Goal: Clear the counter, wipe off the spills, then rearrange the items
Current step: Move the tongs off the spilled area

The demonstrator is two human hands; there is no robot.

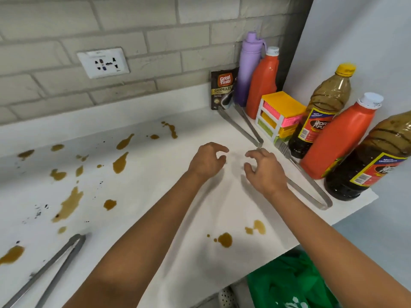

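From my feed I see both hands out over the white counter (155, 174), empty. My left hand (205, 162) has its fingers loosely curled around nothing; my right hand (263, 168) just beside it is the same, released and grasping no item, its fingertips near the tip of a pair of metal tongs (242, 125) that runs up toward 1 o'clock. Brown spills (69, 204) dot the counter from 8 to 11 o'clock, with more drops at 5 o'clock (225, 239). A second pair of tongs (311, 192) lies at 3 o'clock, a third pair (46, 272) at 7 o'clock. Lined up along the wall from 1 to 3 o'clock: a coffee sachet (223, 90), purple bottle (248, 70), orange bottle (263, 83), small coloured drawer box (280, 114), dark sauce bottle (320, 114), another orange bottle (340, 138), and a second dark sauce bottle (373, 158).
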